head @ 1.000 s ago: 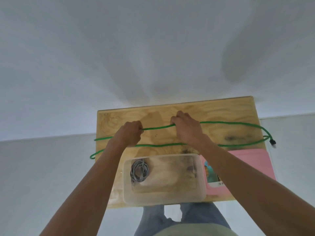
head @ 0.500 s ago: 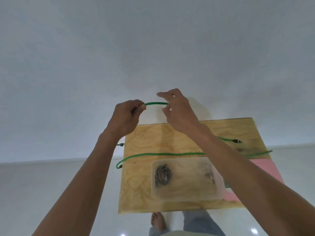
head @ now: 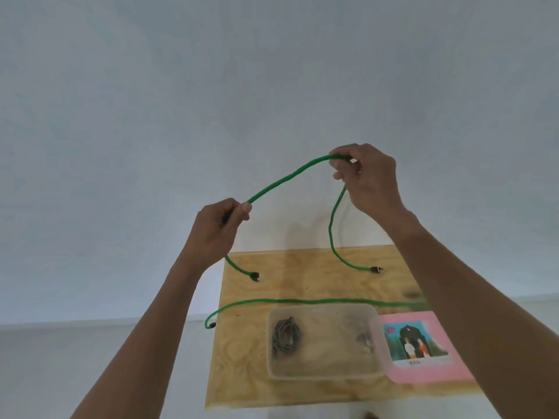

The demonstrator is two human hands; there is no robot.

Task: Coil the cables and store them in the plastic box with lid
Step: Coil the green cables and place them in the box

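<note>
A green cable (head: 284,179) hangs in the air between my hands above the wooden board (head: 305,276). My left hand (head: 219,226) grips it on the left, and one black-tipped end dangles below that hand. My right hand (head: 367,176) pinches it higher up on the right; the other end hangs down to the board. A second green cable (head: 302,301) lies stretched across the board behind the clear plastic box (head: 325,371). Inside the box at its left lies a coiled grey cable (head: 284,335).
A pink lid or sheet with a picture (head: 423,346) lies on the board right of the box, partly under my right forearm. The board's left and front edges drop to a pale floor. A white wall stands behind.
Both hands have lifted the green cable off the board and moved apart, the right hand going higher. The cable's ends now hang free.
</note>
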